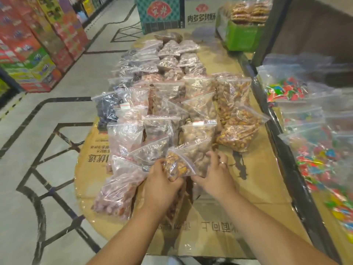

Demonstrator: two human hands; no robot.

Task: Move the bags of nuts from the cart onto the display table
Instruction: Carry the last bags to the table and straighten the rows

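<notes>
Several clear zip bags of nuts [168, 96] lie in rows on a cardboard-covered display table [248, 188]. At the near end of the rows my left hand [162, 184] grips a small bag of golden-brown nuts [177, 165], held tilted just above the cardboard. My right hand [215, 173], a ring on one finger, holds the neighbouring bag of pale nuts [198, 155] at its lower edge. A longer bag of reddish nuts [118, 194] lies to the left of my left hand. No cart is in view.
A dark metal shelf frame [282, 142] runs along the table's right side, with bags of coloured candy [324, 159] behind it. A green box of snacks [242, 37] and a teal carton [160, 14] stand at the far end. Stacked product boxes [38, 44] line the aisle at left.
</notes>
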